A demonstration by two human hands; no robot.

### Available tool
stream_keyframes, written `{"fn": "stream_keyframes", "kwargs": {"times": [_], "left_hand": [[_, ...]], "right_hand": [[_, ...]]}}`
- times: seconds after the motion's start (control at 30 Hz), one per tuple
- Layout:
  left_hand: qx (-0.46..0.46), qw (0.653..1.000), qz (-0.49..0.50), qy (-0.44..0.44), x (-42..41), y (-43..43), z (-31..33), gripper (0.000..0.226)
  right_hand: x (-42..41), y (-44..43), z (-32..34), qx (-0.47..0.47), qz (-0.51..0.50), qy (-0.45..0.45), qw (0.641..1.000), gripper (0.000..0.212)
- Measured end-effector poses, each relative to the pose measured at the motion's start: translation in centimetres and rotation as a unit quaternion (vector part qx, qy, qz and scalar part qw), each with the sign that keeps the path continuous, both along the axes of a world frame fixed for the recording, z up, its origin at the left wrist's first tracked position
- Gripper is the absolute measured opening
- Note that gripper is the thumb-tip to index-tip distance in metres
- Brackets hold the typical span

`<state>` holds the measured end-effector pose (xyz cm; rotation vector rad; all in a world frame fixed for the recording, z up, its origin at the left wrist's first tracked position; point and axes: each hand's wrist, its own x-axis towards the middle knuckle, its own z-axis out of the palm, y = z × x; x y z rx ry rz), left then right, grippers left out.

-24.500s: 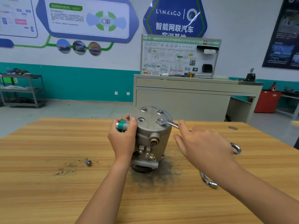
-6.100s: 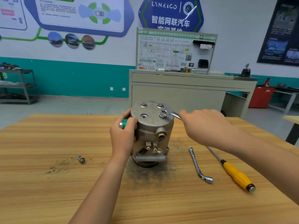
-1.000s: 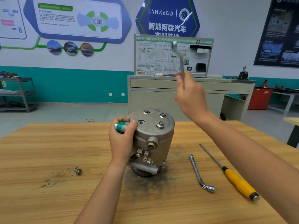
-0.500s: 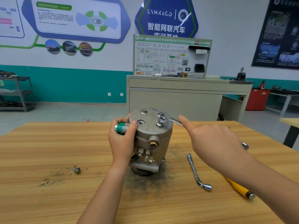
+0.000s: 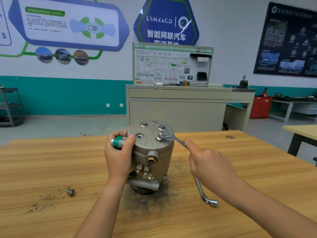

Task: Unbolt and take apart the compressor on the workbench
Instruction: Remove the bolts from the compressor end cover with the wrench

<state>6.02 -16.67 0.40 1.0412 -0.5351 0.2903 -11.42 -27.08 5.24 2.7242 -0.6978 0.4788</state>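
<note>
Grey cylindrical metal compressor (image 5: pixel 151 152) upright on wooden tabletop (image 5: pixel 42 165); left hand (image 5: pixel 118 155) grip wraps its green-capped port (image 5: pixel 117 142); right hand (image 5: pixel 211 162) grip clasps steel wrench (image 5: pixel 173 138) on a top bolt (image 5: pixel 159 138); one loose bolt (image 5: pixel 70 192) lies left of the compressor; three remain.

The compressor (image 5: pixel 151 152) is dull grey cast metal, matt and faintly grainy, with a smoother flat top. On its left side is a glossy green plastic plug (image 5: pixel 117 142), and on its front a brass-coloured fitting (image 5: pixel 151 158). The spanner (image 5: pixel 179 141) on its top is bright polished steel, as is the socket wrench (image 5: pixel 201 191) to its right. The bolt (image 5: pixel 70 192) to its left is duller metal. Beneath it the bench (image 5: pixel 51 169) is smooth, matt wood-grain board, smeared with dark grime around its base.
</note>
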Motion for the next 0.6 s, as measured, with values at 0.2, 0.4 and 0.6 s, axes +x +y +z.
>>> {"fn": "stream_keyframes", "kwargs": {"times": [0.2, 0.4, 0.6], "left_hand": [[-0.023, 0.999, -0.003, 0.024, 0.2, 0.8, -0.1, 0.018], [-0.017, 0.999, 0.033, 0.0, -0.6, 0.5, -0.3, 0.023], [-0.014, 1.0, 0.027, -0.006, -1.0, 0.1, -0.2, 0.025]], "right_hand": [[0.3, 1.1, 2.1, -0.116, 0.021, 0.019, 0.993, 0.066], [0.3, 3.0, 4.5, -0.122, 0.034, 0.08, 0.989, 0.07], [-0.6, 2.4, 2.0, -0.18, -0.024, -0.002, 0.983, 0.049]]}}
